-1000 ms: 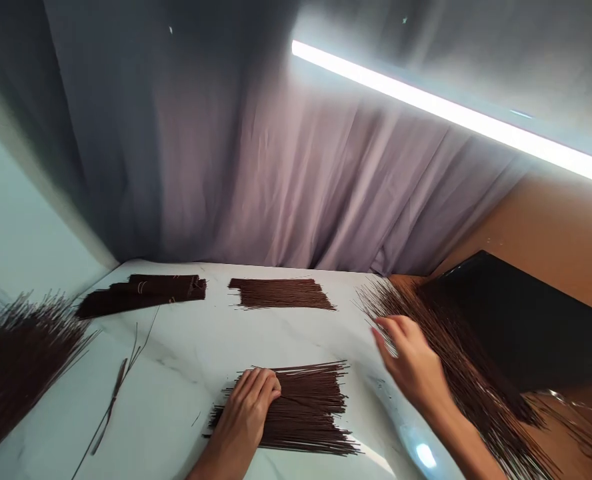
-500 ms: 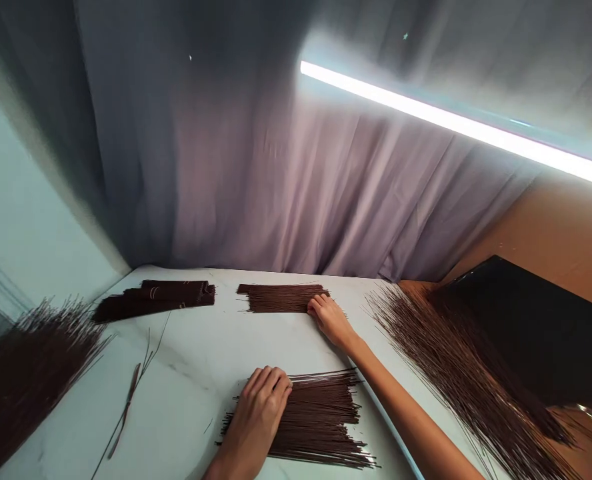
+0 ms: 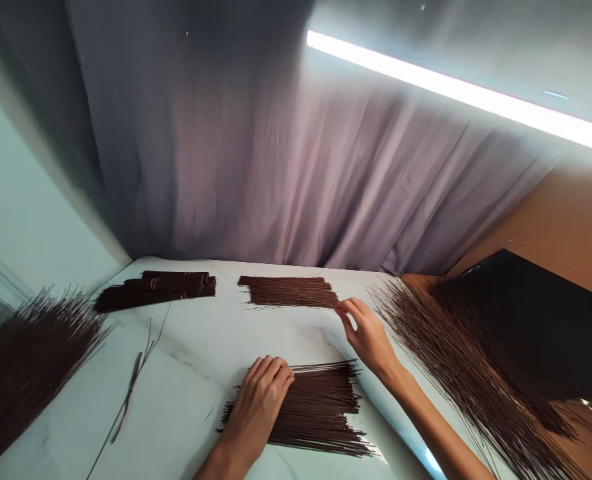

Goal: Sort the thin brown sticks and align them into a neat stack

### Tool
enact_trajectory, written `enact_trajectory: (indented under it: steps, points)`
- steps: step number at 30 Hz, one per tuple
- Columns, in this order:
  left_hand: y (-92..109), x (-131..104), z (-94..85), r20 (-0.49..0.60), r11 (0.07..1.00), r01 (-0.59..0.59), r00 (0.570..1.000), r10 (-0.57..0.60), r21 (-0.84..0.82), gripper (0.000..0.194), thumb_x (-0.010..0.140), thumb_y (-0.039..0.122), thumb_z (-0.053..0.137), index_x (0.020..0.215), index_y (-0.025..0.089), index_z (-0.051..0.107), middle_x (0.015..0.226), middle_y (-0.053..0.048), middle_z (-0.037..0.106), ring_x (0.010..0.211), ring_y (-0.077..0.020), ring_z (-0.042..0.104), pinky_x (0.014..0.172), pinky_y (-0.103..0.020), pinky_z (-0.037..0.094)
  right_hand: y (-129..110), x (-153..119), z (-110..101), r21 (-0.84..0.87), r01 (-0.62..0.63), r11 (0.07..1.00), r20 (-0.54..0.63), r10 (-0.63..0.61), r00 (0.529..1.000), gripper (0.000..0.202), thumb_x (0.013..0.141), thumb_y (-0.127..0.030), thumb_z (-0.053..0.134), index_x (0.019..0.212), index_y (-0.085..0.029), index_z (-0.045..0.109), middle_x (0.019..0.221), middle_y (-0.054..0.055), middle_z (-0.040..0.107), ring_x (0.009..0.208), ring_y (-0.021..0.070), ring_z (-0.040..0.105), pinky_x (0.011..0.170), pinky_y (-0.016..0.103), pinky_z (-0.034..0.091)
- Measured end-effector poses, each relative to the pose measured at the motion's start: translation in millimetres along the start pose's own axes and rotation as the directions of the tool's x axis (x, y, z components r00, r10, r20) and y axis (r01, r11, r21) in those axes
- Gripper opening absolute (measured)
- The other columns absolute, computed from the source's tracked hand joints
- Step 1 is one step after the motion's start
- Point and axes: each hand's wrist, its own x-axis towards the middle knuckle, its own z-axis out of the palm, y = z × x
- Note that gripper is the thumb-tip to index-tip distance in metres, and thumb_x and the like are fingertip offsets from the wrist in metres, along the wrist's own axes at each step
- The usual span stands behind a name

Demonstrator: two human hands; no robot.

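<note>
Dark brown thin sticks lie in a wide near pile on the white table. My left hand rests on this pile's left part, its fingers curled together over the top edge; what lies under the fingertips is hidden. Farther back is a smaller flat pile of sticks. At that pile's right end, my right hand has thumb and index finger pinched together near the stick tips. Anything between those fingertips is too small to make out.
Tied dark bundles lie at the back left. A large stick heap is at far left, another at right beside a black panel. A few loose strands lie left of my left hand. A curtain hangs behind.
My right hand has moved right and slightly nearer, off the far pile to its right end, which now shows. My left hand stays on the near pile. The view has tilted slightly.
</note>
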Motion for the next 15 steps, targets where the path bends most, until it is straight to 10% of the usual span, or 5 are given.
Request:
enact_trajectory:
  steps: [9,15]
  points:
    - [-3.6,2.8,7.8,-0.071,0.977,-0.074,0.993,0.089,0.198,0.028,0.102,0.005,0.037,0.095,0.021,0.059,0.090,-0.004,0.066,0.083,-0.0230,0.066,0.084,-0.043,0.053,-14.5,-74.3,-41.7,0.212,-0.134,0.968,-0.047,0.147,0.988,0.009,0.103,-0.029,0.049,0.100,-0.025,0.057,0.092,0.005,0.062,0.086,0.0230,0.061,0.077,0.035,0.047]
    - [-7.5,1.1,6.1,-0.183,0.999,-0.042,0.982,0.039,-0.014,0.029,0.103,0.008,0.032,0.105,0.023,0.057,0.103,-0.006,0.065,0.096,-0.0231,0.066,0.089,-0.040,0.052,-35.2,-88.2,-40.4,0.361,-0.202,0.910,-0.033,0.229,0.973,0.009,0.102,-0.031,0.050,0.097,-0.026,0.056,0.092,0.006,0.061,0.087,0.0241,0.060,0.078,0.037,0.047]
